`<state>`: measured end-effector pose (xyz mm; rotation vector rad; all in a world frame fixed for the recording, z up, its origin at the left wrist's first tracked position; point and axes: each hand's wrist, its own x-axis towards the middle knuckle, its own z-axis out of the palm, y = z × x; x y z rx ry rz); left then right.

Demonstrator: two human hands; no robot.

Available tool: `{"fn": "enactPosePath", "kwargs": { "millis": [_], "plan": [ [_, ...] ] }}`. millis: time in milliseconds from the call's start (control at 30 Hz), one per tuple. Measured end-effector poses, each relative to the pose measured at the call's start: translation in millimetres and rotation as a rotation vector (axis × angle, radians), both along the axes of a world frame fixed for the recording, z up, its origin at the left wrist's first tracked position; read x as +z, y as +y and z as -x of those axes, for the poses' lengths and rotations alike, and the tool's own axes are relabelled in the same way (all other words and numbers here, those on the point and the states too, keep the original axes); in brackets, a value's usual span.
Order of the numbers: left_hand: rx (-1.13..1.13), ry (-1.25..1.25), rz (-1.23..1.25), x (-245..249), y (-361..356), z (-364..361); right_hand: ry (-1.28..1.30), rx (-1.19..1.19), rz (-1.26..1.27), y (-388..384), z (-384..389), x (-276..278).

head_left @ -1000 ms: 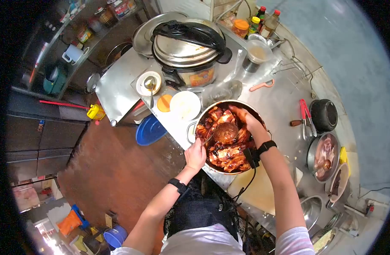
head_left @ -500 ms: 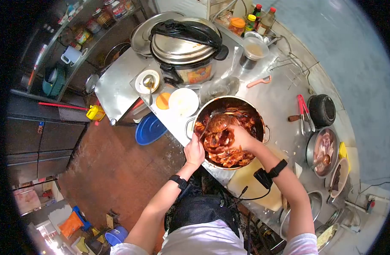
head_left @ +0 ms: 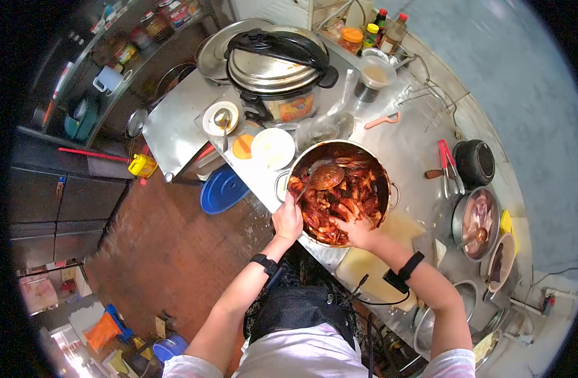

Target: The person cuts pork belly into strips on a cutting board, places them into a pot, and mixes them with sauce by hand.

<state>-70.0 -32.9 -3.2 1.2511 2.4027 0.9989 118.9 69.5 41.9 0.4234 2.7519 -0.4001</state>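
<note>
A large steel pot (head_left: 390, 183) holds meat pieces (head_left: 349, 208) coated in dark red sauce. At the pot's near left rim, my left hand (head_left: 288, 219) is closed around the handle of a ladle (head_left: 327, 177). The ladle's sauce-covered bowl rests on the meat. My right hand (head_left: 359, 230) reaches over the near right rim into the meat, its visible fingers stretched out and smeared with sauce. Some fingertips are hidden among the pieces. Left of the pot stands a white bowl (head_left: 273, 149) with pale contents.
Behind the pot stand a pressure cooker (head_left: 276, 69) and a peeler (head_left: 382, 121). A cutting board (head_left: 358, 271) lies near my right forearm. To the right are red-handled tongs (head_left: 450, 165) and a metal bowl of raw meat (head_left: 478, 220). A blue lid (head_left: 223, 191) sits below the counter's left edge.
My right hand has moved toward the pot's near side, uncovering the ladle's bowl and the meat in the middle. My left hand stays on the ladle at the rim.
</note>
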Motion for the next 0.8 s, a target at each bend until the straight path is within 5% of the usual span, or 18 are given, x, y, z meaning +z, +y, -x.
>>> {"fn": "enactPosePath", "kwargs": {
  "millis": [100,133,267,533,800],
  "plan": [
    [0.0,0.003,0.017,4,1,1,0.054,0.0,0.026,-10,-9,-4],
    [0.0,0.005,0.004,3,1,1,0.408,0.154,-0.309,-11,-13,-19],
    [-0.018,0.05,-0.046,-4,-1,1,0.556,0.221,-0.265,-16,-22,-35],
    [-0.022,-0.004,-0.027,3,-2,1,0.28,0.436,-0.172,-8,-1,-17],
    [-0.023,-0.016,-0.112,-6,-4,1,0.028,0.281,-0.018,-12,31,10]
  ]
}}
